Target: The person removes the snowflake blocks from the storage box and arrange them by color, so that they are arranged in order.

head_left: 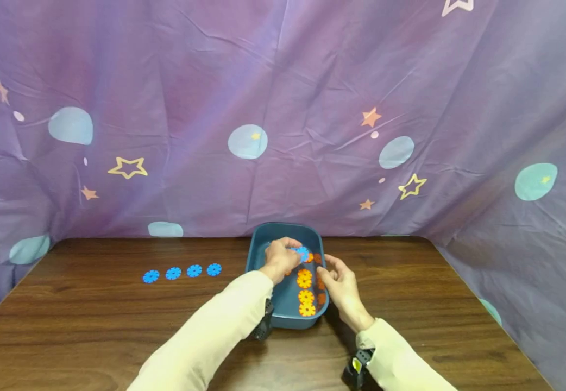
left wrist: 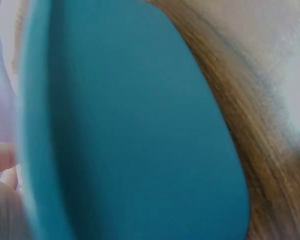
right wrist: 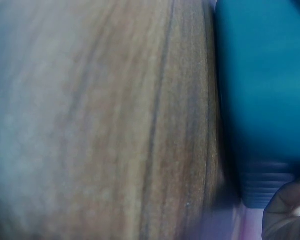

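Observed from across the table: a purple cloth point(head_left: 195, 81), creased, printed with stars and pale blobs, hangs behind the work area. Before it stands a dark brown table point(head_left: 420, 288) with a wood-grain top. Two cream sleeves point(head_left: 209, 336) reach over it from the near side.

A blue-grey bin point(head_left: 288, 323) with rounded corners stands on the table, near its rear edge and about mid-width. The left wrist view is mostly filled by the bin's wall.

The left hand point(head_left: 280, 258) is inside the bin, palm down, fingers bent and pinching a blue disc point(head_left: 302, 253) at the tips; the thumb's exact place I cannot tell. The right hand point(head_left: 343, 285) is at the bin's right side, thumb at the rim and fingers bent along the outer wall, holding it. A dark device point(head_left: 263, 323) is worn at each wrist.

Smallest are the notched discs. Yellow-orange discs point(head_left: 306, 296) lie in the bin, most of them in a line near its right wall, some overlapping; the left hand prevents a count. Orange shapes show on that wall; discs or reflections, I cannot tell. Four blue discs point(head_left: 173, 273) lie flat on the table left of the bin, in a row, spaced apart.
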The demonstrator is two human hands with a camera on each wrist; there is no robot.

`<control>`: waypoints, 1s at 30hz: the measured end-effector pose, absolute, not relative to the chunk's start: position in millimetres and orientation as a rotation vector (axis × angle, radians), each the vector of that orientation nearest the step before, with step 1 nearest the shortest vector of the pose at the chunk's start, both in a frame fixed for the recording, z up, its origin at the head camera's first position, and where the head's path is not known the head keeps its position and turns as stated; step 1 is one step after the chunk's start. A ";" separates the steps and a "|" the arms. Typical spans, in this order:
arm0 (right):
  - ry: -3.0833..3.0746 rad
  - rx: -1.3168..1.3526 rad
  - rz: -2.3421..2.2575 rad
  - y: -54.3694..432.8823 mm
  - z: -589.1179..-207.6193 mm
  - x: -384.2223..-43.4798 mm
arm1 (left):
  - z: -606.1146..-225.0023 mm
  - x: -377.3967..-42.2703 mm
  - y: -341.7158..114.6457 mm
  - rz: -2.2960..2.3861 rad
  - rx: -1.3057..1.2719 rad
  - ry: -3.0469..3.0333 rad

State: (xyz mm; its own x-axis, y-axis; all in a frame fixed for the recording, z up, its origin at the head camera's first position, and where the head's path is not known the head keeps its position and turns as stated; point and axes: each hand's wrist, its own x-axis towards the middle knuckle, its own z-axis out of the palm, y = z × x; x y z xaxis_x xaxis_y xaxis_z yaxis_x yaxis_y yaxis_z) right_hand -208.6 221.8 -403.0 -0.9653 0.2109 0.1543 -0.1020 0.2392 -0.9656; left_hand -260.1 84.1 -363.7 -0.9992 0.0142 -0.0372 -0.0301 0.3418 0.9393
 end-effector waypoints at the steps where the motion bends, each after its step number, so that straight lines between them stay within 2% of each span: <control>1: -2.260 -0.103 1.796 221.4 -403.5 -208.8 | -362.9 -259.3 82.8 1.810 -0.012 2.512; 13: -2.280 -0.117 1.825 221.7 -407.0 -212.2 | -351.2 -253.9 56.2 2.062 0.037 2.207; 30: -2.270 -0.110 1.818 222.1 -403.4 -210.6 | -337.0 -248.4 -15.2 2.300 -0.020 2.008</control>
